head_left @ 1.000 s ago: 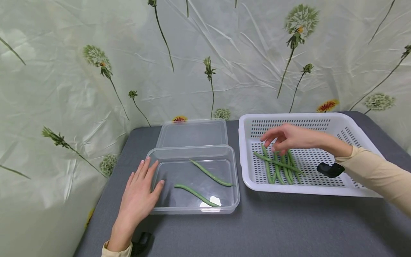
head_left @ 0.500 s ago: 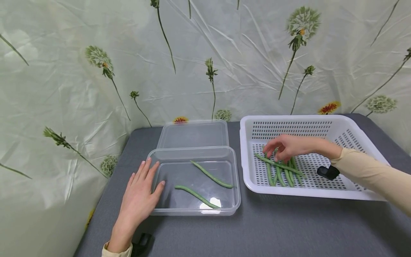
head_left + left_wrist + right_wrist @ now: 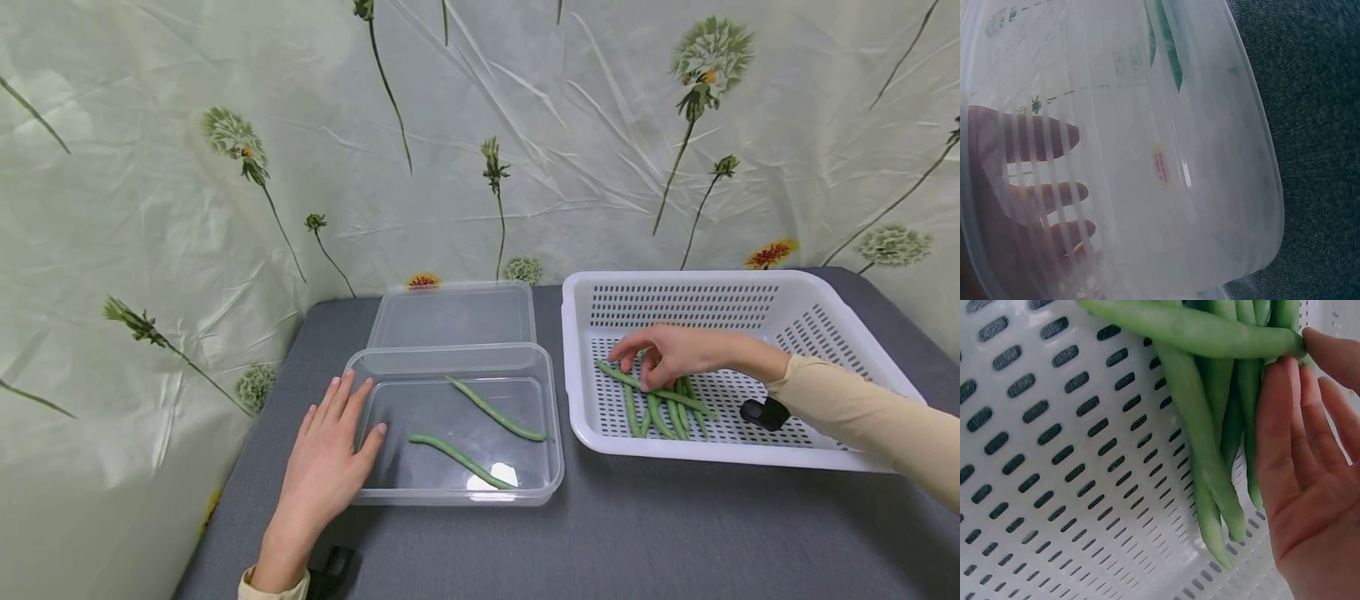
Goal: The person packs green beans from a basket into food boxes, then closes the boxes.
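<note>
In the head view my right hand (image 3: 675, 350) is down in the white basket (image 3: 600, 444), thumb and fingertips on a green bean (image 3: 686, 400) that lies slantwise over several others. The right wrist view shows the thumb and fingers pinching that top bean (image 3: 1210, 334) from two sides, over the pile of beans (image 3: 1200, 444). My left hand (image 3: 322, 454) lies with straight fingers against the left side of a clear plastic container (image 3: 450, 357). Two green beans (image 3: 495, 408) rest apart inside it. Through the container's wall, the left wrist view shows the left fingers (image 3: 1054, 137).
Behind the container lies a clear lid (image 3: 453, 317). A grey cloth (image 3: 600, 533) covers the table, and a flower-printed sheet (image 3: 420, 200) hangs at the back and left. The basket stands to the container's right with a narrow gap between them.
My right hand has come down from above the beans onto the top one, and its thumb and fingers have closed on it. The left hand has stayed at the container's side.
</note>
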### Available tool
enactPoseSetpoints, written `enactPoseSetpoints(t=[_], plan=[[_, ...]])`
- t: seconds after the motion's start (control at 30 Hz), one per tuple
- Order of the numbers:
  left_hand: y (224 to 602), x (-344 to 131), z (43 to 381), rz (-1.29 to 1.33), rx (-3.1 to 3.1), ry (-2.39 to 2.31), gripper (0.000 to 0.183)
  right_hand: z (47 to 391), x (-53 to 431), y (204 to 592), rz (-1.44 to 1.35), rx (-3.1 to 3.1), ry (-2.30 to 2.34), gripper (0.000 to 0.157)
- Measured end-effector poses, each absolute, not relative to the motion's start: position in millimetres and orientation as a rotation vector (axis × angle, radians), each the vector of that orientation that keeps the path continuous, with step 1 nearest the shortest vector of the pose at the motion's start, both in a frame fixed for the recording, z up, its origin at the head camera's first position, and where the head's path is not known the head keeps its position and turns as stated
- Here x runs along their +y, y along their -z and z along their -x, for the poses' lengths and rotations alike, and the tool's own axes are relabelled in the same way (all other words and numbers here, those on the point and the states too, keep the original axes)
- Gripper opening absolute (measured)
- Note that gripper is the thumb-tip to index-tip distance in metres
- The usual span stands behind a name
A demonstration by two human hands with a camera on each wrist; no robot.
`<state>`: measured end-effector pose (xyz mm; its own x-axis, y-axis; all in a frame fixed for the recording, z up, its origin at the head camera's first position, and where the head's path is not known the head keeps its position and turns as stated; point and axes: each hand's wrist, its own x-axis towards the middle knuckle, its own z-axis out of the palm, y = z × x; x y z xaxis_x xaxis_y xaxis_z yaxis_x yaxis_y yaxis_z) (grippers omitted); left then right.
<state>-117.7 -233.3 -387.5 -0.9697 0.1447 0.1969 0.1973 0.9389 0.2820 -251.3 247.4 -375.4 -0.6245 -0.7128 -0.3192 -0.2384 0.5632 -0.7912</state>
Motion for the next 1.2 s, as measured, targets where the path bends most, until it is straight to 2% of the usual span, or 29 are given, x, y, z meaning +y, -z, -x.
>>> enactPoseSetpoints(t=[0.27, 0.53, 0.87, 1.2], plan=[[387.0, -233.2, 117.6, 0.252, -2.93, 0.46, 0.064, 251.0, 251.9, 373.9, 0.73, 2.173, 1.012, 0.058], [387.4, -233.0, 117.0, 0.248, -2.929, 0.455, 0.064, 249.7, 259.8, 367.5, 0.716, 2.202, 1.019, 0.053], [388.9, -233.1, 117.5, 0.249, -2.923, 0.452, 0.064, 245.2, 262.2, 357.4, 0.632, 2.209, 1.063, 0.055], [389.2, -233.1, 117.3, 0.252, -2.918, 0.459, 0.065, 240.5, 260.9, 342.2, 0.68, 2.181, 1.12, 0.052]])
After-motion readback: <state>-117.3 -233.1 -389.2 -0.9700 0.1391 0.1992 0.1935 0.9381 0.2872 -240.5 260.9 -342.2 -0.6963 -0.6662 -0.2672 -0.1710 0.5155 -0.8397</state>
